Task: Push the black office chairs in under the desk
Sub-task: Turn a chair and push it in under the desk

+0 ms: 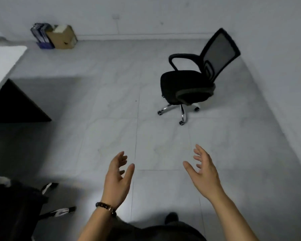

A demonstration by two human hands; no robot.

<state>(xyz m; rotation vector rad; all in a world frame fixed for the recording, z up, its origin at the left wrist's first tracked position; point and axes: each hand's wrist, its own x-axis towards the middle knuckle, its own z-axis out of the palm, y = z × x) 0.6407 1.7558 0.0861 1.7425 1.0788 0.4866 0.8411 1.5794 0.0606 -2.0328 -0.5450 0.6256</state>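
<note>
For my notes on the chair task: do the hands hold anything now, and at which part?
Nothing is held. The left hand and right hand are open in the air, apart from the black mesh-backed office chair.

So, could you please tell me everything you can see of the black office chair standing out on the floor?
The black office chair stands upright on the grey tiled floor, near the right wall and well away from the white desk at the left. It has a padded black seat, a grey mesh backrest in a black frame, looped black armrests, and a shiny chrome star base on small black casters. The seat faces left, toward the desk. Nothing rests on it, and neither hand touches it.
</note>
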